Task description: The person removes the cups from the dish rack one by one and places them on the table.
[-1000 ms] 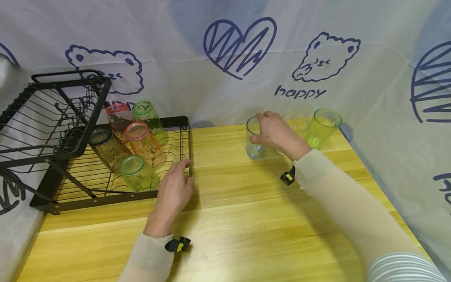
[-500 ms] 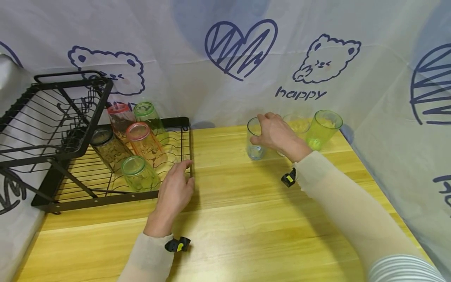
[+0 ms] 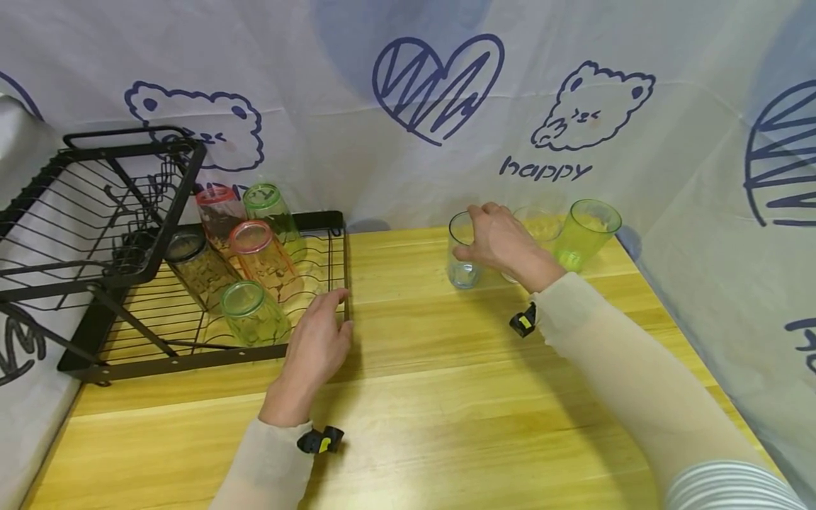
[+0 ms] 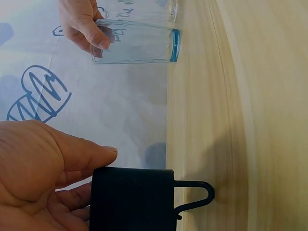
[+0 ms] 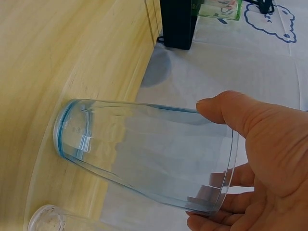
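My right hand [image 3: 506,242] holds a clear blue-tinted drinking glass [image 3: 462,265] near its rim. In the right wrist view, the thumb lies on one side of the glass [image 5: 144,144] and the fingers on the other. The glass stands upright, its base at the tabletop. Over the front right corner of a black dish rack [image 3: 172,365] is my left hand [image 3: 319,343], fingers loosely bent. In the left wrist view its thumb [image 4: 91,154] lies close beside the rack corner [image 4: 132,199]; whether they touch, I cannot tell. Nothing is seen gripped there.
Several coloured glasses, such as a green one [image 3: 255,315] and an orange one [image 3: 264,262], stand upside down in the rack. A clear glass [image 3: 542,223] and a yellow-green glass [image 3: 585,237] stand beside my right hand. A printed cloth [image 3: 408,177] hangs behind the wooden table [image 3: 414,425].
Almost nothing differs. The head view has shifted very slightly; both hands and the blue glass keep their places.
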`<move>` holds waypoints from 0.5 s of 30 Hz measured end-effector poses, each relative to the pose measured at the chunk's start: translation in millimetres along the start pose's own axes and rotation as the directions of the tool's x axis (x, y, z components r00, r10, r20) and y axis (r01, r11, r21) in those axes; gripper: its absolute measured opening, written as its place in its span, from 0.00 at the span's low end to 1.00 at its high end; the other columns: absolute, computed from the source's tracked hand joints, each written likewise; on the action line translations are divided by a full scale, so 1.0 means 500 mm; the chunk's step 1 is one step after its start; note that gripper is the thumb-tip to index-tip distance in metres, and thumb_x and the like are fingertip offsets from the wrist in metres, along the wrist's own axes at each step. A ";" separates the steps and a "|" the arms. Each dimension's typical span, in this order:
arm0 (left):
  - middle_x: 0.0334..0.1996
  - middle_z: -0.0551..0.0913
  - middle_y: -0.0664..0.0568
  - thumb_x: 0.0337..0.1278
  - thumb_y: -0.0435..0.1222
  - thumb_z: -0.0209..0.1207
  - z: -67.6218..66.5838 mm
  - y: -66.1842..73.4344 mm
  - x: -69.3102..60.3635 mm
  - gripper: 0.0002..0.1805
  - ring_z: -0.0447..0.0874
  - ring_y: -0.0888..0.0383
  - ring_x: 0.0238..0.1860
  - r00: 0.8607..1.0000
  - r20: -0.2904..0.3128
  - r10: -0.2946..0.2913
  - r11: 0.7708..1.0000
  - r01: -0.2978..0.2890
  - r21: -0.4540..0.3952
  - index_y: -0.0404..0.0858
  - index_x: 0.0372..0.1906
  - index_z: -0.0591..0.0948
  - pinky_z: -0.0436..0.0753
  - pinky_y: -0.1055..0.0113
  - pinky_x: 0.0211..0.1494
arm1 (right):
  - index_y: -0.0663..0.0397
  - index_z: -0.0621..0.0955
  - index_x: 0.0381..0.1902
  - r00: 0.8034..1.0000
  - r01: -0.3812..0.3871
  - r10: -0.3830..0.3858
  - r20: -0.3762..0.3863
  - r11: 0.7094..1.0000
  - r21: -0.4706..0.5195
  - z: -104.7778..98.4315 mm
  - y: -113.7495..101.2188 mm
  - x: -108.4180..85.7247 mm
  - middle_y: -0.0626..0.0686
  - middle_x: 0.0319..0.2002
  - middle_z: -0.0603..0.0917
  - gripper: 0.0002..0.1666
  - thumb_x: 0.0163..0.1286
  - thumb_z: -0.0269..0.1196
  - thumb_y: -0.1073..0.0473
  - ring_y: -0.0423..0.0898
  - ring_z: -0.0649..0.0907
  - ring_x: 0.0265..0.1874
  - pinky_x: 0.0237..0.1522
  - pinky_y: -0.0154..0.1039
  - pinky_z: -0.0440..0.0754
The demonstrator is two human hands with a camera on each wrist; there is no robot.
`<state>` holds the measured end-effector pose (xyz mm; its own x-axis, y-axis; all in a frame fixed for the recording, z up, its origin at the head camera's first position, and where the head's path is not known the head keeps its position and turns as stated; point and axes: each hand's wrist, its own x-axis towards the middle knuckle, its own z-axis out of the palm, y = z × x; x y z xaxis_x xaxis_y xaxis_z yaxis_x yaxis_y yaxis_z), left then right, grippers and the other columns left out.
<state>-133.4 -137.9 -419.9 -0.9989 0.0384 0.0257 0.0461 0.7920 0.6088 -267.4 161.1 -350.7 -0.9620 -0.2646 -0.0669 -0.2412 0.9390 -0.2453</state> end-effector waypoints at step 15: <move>0.75 0.71 0.38 0.76 0.32 0.59 -0.008 0.002 0.002 0.31 0.74 0.36 0.71 0.999 0.042 0.001 1.000 -0.001 0.008 0.39 0.79 0.68 0.77 0.38 0.70 | 0.65 0.62 0.81 1.000 -0.009 0.009 0.020 1.000 0.004 0.002 0.000 0.004 0.70 0.78 0.65 0.53 0.69 0.68 0.43 0.68 0.66 0.76 0.78 0.63 0.66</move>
<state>-134.3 -139.4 -416.3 -0.9979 0.0646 -0.0072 0.0472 0.7968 0.6024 -269.3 160.3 -352.0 -0.9614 -0.2605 -0.0882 -0.2320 0.9404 -0.2484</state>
